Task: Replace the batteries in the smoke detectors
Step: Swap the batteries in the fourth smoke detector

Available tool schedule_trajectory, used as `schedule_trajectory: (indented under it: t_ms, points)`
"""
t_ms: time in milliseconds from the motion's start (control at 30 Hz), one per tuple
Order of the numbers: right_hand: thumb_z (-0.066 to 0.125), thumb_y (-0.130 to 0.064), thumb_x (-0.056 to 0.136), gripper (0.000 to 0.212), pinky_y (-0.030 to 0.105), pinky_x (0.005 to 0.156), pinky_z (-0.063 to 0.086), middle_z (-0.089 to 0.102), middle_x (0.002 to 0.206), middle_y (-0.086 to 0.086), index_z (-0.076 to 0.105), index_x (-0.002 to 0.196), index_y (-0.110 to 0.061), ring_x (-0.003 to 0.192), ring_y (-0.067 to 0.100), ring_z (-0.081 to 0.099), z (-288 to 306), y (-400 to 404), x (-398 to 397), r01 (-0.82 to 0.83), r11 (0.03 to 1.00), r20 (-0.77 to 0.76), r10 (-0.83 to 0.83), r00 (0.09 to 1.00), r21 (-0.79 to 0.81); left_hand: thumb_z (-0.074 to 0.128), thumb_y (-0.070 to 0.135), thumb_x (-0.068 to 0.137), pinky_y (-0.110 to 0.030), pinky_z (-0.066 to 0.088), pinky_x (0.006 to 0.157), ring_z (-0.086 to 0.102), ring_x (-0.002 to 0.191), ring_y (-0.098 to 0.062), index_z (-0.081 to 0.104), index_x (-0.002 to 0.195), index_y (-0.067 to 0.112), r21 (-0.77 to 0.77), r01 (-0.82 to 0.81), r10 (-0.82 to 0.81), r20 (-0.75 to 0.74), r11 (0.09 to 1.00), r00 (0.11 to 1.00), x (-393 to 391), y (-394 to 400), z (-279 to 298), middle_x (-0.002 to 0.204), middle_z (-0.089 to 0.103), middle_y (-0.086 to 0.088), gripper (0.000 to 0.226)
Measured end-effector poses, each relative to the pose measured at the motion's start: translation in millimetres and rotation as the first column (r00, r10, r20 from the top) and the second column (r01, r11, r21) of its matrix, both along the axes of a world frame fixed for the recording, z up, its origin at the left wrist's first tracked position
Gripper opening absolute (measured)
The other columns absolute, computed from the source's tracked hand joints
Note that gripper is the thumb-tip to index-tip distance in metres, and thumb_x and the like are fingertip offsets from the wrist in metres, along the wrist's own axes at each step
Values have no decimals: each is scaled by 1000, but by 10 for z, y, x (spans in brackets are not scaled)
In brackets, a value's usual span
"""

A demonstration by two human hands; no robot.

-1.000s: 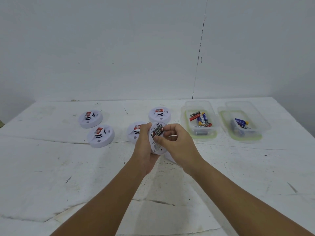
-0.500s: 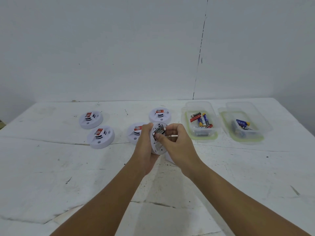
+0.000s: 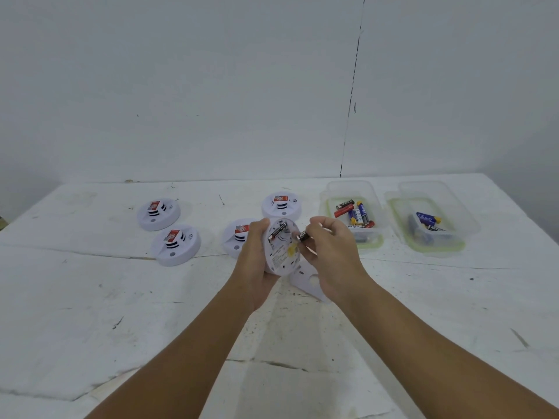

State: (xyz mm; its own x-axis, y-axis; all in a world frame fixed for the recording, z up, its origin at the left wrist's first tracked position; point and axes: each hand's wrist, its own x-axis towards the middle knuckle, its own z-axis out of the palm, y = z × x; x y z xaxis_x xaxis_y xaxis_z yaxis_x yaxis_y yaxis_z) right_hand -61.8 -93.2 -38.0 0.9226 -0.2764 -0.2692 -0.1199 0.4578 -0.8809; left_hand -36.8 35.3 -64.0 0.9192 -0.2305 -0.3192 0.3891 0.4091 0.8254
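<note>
My left hand [image 3: 255, 261] holds a white round smoke detector [image 3: 282, 255] upright above the table, its open back facing me. One dark battery [image 3: 278, 231] lies in its compartment. My right hand [image 3: 332, 252] pinches a second dark battery [image 3: 303, 236] just right of the compartment, clear of the slot. Under my right hand a white detector cover [image 3: 305, 281] lies flat on the table. Other white detectors with red labels rest on the table: one [image 3: 281, 204] behind my hands and one [image 3: 237, 237] partly hidden by my left hand.
Two more detectors [image 3: 158, 213] [image 3: 176, 244] sit at the left. A clear tub [image 3: 352, 217] with several batteries stands right of my hands. Farther right, a second clear tub [image 3: 429, 220] holds a few batteries. The white table [image 3: 90, 297] is cracked, and a wall rises behind it.
My right hand has pulled a battery out of the detector's compartment and moved it a little to the right. My left hand keeps the detector in place.
</note>
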Motion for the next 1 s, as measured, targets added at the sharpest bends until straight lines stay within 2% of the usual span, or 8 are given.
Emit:
schedule_trajectory:
  t_ms: [167,300,367,500,633,767,900,1000]
  points:
    - [40,-10,102,24,21,53,37,51,74,-6,60,92,-17,63,9,46,24,1,-67,-159,939,-37,155,987,-306,47,49,102,-42,53,90,66,105,-26,75,115,18,-5,3,-3,15,1000,1000,8,-27,22,108,74,-9,44]
    - [58,-29,103,6,23,62,49,68,89,-5,62,101,-27,79,9,66,-56,32,-122,-144,843,75,213,974,-518,47,49,102,-37,54,82,68,99,-23,74,118,18,-5,9,-9,28,1000,1000,3,-20,25,108,73,-9,43]
    - [66,-32,100,6,22,61,47,66,85,-5,64,105,-33,77,8,66,-102,36,-141,-111,800,119,222,968,-590,49,48,102,-40,55,85,71,103,-24,75,119,19,-23,-4,4,24,1000,1000,3,-14,23,112,75,-9,42]
    - [76,-36,93,18,21,66,53,70,88,-10,67,109,-35,83,4,68,-122,46,-146,-84,800,152,214,965,-594,50,49,102,-49,48,107,68,122,-30,70,131,16,-22,-26,26,14,999,1000,0,-11,29,127,73,-13,47]
    - [81,-40,88,28,19,74,55,72,96,-15,68,112,-38,94,3,67,-130,56,-145,-58,752,169,221,961,-657,53,51,100,-48,50,103,63,129,-34,70,132,18,-3,-63,64,13,998,998,13,7,-5,133,69,-16,49]
    - [84,-39,85,28,23,80,56,73,98,-18,70,110,-38,98,0,68,-121,48,-154,10,719,234,214,948,-695,52,48,102,-52,50,107,67,123,-33,71,131,19,17,-63,63,39,998,997,-17,14,16,129,72,-14,45]
    - [81,-37,87,24,21,85,57,73,98,-24,72,108,-38,99,-5,68,-117,46,-146,58,623,261,240,935,-780,50,48,104,-46,57,96,68,121,-27,67,136,25,64,-66,62,68,996,996,-51,8,13,129,72,-11,43]
    - [79,-40,86,25,14,86,53,75,97,-22,77,109,-30,98,-6,67,-128,23,-127,40,579,228,255,940,-814,50,48,104,-44,58,92,70,118,-25,66,137,23,102,-65,56,86,993,995,-81,21,5,127,73,-10,44]
